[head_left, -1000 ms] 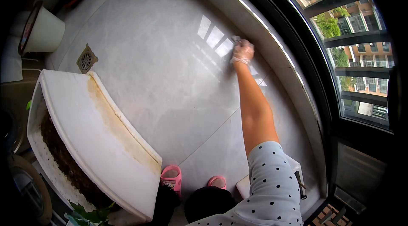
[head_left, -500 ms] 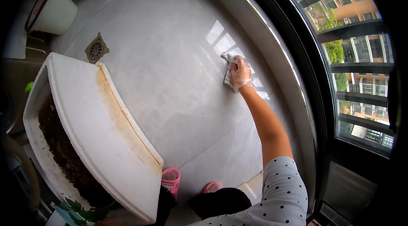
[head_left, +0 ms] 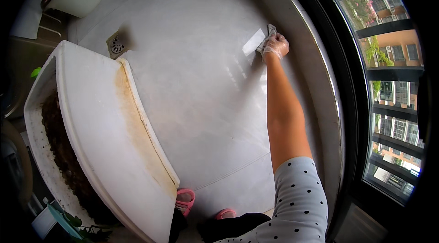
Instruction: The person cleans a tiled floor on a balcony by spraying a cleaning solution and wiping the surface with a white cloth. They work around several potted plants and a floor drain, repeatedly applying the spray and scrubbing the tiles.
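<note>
Grey floor (head_left: 192,106): a gloved right hand (head_left: 277,45) clutches a cloth (head_left: 266,43) near the ledge (head_left: 307,60), farther out than a moment ago, taking the wiping to another patch; the left hand is out of view.

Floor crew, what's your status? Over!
Gloved right hand holding cloth by the ledge. Left hand out of view. Planter off to the left, not blocking.

Right hand (head_left: 278,45) farther forward again, cloth (head_left: 271,30) nearer the ledge (head_left: 308,51)
</note>
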Demonstrator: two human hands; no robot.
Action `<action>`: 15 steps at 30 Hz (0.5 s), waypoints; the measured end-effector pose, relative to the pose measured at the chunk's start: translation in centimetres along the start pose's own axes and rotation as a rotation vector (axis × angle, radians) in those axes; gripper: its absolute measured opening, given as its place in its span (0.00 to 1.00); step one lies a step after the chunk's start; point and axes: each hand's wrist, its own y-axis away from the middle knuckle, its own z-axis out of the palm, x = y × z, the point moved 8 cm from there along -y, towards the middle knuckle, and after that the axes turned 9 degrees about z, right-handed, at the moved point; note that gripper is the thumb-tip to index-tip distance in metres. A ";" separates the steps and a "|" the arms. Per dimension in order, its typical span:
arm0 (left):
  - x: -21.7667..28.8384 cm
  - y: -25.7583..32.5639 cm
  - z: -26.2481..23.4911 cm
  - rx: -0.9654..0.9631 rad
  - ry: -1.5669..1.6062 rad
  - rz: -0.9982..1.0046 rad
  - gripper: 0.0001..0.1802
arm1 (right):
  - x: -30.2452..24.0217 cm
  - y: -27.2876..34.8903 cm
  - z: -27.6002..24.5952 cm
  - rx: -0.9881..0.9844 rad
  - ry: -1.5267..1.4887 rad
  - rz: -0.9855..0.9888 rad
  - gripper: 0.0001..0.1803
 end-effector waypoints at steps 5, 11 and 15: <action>0.4 -0.9 -0.6 0.099 0.017 0.037 0.20 | -5.6 4.7 3.8 -0.299 0.034 0.231 0.11; -0.1 -2.4 -0.4 0.109 0.103 0.029 0.25 | -8.7 7.6 9.9 -0.441 0.305 -0.477 0.12; -0.4 -2.9 0.2 0.003 0.113 0.061 0.28 | -9.9 19.1 11.0 -0.776 0.143 -0.755 0.10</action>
